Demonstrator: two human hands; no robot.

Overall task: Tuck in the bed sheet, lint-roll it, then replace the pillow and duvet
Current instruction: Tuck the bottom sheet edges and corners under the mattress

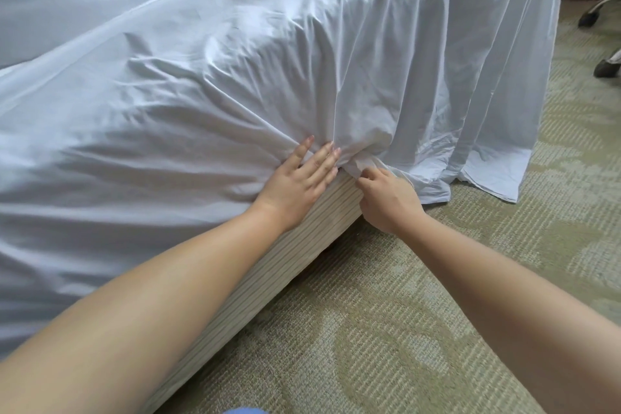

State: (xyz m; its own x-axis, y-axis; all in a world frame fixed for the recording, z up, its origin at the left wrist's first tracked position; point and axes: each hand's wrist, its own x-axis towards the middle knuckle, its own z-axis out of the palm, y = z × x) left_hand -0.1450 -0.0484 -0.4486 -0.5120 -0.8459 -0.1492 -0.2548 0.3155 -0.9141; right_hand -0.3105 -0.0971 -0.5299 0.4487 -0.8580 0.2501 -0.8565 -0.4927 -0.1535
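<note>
The white bed sheet (235, 84) covers the bed, and its loose end hangs off the far corner down to the carpet (437, 312). My left hand (295, 185) lies flat on the sheet at the bed's edge, fingers straight, pointing up and right. My right hand (386, 198) pinches a bunch of sheet just beside it, above the striped bed base (285, 262). A chair's wheels (601, 40) stand far right.
</note>
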